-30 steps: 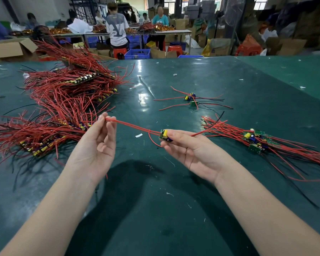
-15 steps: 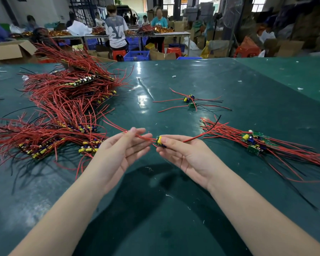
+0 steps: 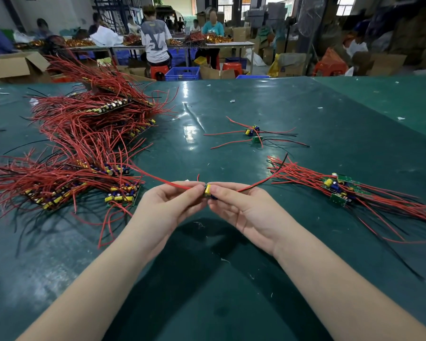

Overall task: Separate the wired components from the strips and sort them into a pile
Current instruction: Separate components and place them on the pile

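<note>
Above the near edge of the green table (image 3: 231,303), the left hand (image 3: 165,207) has closed in beside the right hand (image 3: 241,207); both now pinch one wired component (image 3: 208,190), seemingly freed and bound for the sorted pile (image 3: 340,190) to the right, strips (image 3: 59,188) waiting left.
</note>
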